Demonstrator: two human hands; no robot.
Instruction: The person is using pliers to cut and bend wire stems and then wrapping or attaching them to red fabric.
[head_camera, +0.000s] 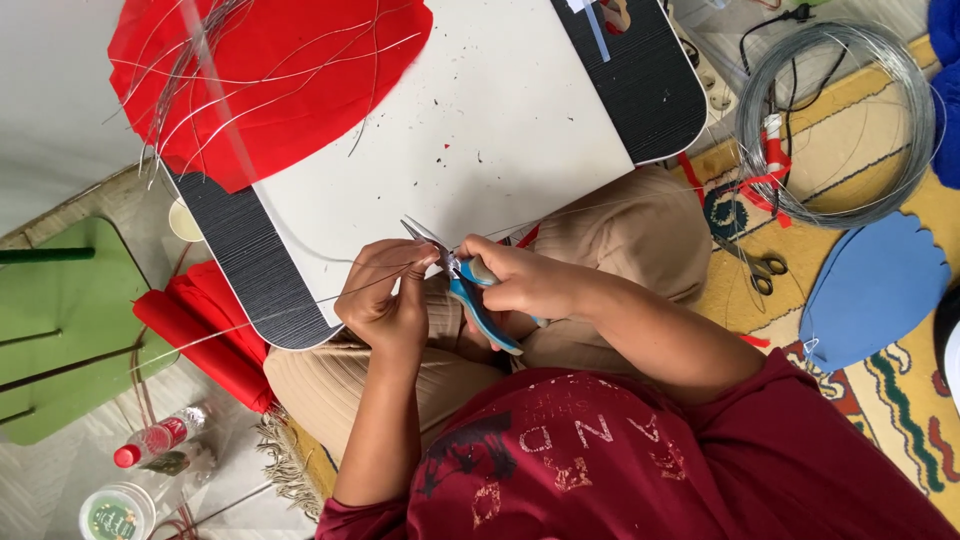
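A thin wire (395, 272) is pinched at the near edge of a white desk (480, 130), where the left hand (385, 300) has its grip closed together on the strand while the right hand (520, 280) is clamped on blue-handled pliers (480, 300), their tips meeting the wire just beside the left fingertips. The wire trails off to the left past the desk's dark edge. At the desk's far left lies a red cloth (270, 70) strewn with cut wires. To the right, on a patterned carpet (900, 400), sit a coil of wire (840, 120), scissors (765, 270) and a blue foam shape (870, 290); a small bottle (155, 440) lies near left
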